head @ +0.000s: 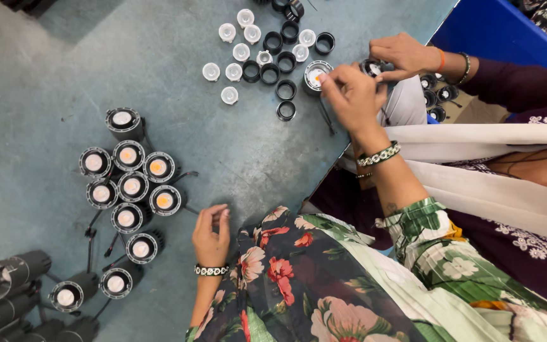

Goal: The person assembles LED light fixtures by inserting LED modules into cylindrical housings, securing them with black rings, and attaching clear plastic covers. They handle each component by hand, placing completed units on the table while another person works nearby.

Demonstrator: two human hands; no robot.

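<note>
head view: the left hand [212, 235] rests loosely curled and empty on the grey desk [178, 82], near clustered black cylindrical spotlights [133, 187]. the right hand [352, 96] pinches a round black lamp housing [316, 76] beside black rings [285, 88] and clear lenses [233, 71]. a co-worker's hand [403, 56] grips another lamp.

Counting now: ten white lenses [233, 71] far on the counter, eight black rings [286, 90] beside them, twelve lit lamps [133, 186] clustered left, three hands [211, 238] in shot.
</note>
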